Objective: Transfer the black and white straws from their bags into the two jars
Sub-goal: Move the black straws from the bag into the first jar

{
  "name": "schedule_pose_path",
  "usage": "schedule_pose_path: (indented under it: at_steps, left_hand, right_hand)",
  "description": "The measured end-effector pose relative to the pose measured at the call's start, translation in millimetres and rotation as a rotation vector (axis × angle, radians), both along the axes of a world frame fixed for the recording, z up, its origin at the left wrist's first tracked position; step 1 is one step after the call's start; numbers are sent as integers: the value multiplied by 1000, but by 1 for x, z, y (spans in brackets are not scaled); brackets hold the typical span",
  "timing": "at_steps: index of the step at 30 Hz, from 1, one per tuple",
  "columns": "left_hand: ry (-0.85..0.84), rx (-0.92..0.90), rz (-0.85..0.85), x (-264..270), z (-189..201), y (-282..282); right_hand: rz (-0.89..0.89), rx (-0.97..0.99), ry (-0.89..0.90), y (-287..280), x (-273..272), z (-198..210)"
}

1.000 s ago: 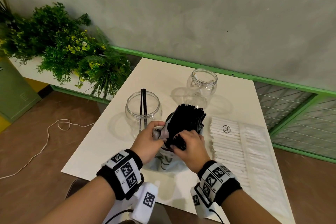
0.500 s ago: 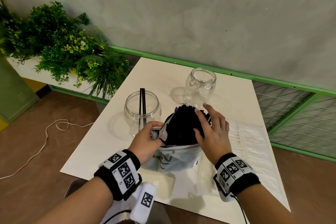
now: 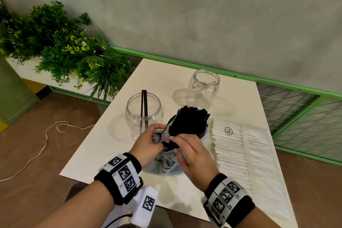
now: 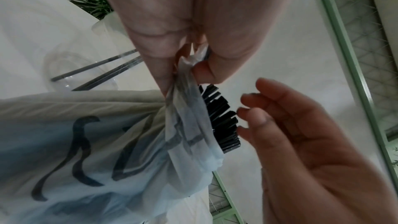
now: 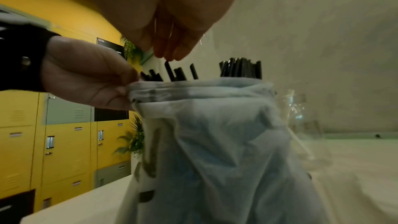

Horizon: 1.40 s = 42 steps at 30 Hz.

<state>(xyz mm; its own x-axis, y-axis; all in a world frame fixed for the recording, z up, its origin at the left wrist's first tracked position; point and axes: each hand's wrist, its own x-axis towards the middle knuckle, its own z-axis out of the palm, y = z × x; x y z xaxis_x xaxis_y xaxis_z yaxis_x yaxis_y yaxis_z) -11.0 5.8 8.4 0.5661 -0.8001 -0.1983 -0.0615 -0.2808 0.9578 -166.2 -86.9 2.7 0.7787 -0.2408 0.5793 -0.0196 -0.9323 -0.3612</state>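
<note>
Hands at the mouth of the black-straw bag

The left hand (image 3: 148, 144) pinches the bag (image 4: 90, 151) rim; the right hand (image 3: 192, 155) has loosely spread fingers (image 5: 170, 52) touching black straws (image 3: 188, 122). Only the right wrist view shows one straw standing above the rest. The head view alone shows two straws in the near jar (image 3: 144, 111), the far jar (image 3: 203, 87), and white straws (image 3: 231, 150) on the surface (image 3: 114, 135).

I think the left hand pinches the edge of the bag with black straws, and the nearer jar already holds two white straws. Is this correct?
Not quite: the two straws in the nearer jar are black, not white, as the head view shows. The rest holds: the left hand pinches the edge of the bag of black straws, seen in the left wrist view.
</note>
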Motion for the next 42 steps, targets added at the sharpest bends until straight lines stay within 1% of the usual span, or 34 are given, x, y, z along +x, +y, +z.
schedule_pose_path:
  at_steps: [3, 6, 8, 10, 13, 16, 19, 22, 24, 27, 29, 30, 32, 34, 35, 37, 39, 40, 41, 42]
  left_hand:
    - [9, 2, 15, 0, -2, -1]
    - [22, 0, 28, 2, -4, -2]
    - [36, -15, 31, 4, -6, -2]
    - [25, -31, 43, 6, -7, -2]
    - [-1, -53, 36, 5, -5, -3]
    - [-32, -51, 27, 3, -4, -4]
    - [-22, -46, 38, 3, -7, -5]
    - [-91, -15, 52, 6, -8, -3]
    - [-133, 2, 58, 6, -8, -1]
    - [-127, 14, 70, 5, -8, 0]
    - [-128, 33, 78, 6, -9, 1]
    - [-124, 40, 83, 6, -10, 2]
    - [-94, 43, 95, 6, -11, 3]
    - [-79, 49, 99, 6, -11, 3]
    - [-80, 52, 100, 6, -11, 3]
    - [-85, 50, 104, 5, -10, 3]
    - [-82, 47, 104, 3, -8, 2]
    - [-78, 49, 106, 3, -8, 2]
    - [-69, 55, 111, 4, -9, 2]
    - [-59, 58, 114, 5, -9, 2]
  right_hand:
    - [-152, 113, 35, 4, 8, -5]
    - [-234, 253, 71, 2, 15, -6]
    - [-247, 334, 143, 0, 17, -7]
    - [-222, 397, 222, -2, 19, -10]
    - [-212, 424, 293, -1, 21, -11]
    - [-221, 459, 266, 1, 22, -12]
    - [-158, 563, 190, -2, 19, -17]
    - [-129, 612, 109, -7, 11, -17]
    - [-181, 524, 24, -12, 5, -15]
    - [-372, 268, -102, -26, -1, -10]
    - [-494, 152, -162, -40, -4, -8]
    - [-538, 119, -161, -47, -5, -7]
    - [-591, 80, -93, -57, -8, -4]
    - [-598, 47, -35, -56, -11, 0]
    - [-570, 12, -31, -51, -11, 1]
    - [-443, -97, -11, -35, -11, 4]
    - [-321, -240, 103, -20, -6, 1]
    - [-302, -286, 171, -16, -4, -2]
    - [-322, -295, 215, -16, -4, -4]
    - [-372, -264, 219, -19, -4, -6]
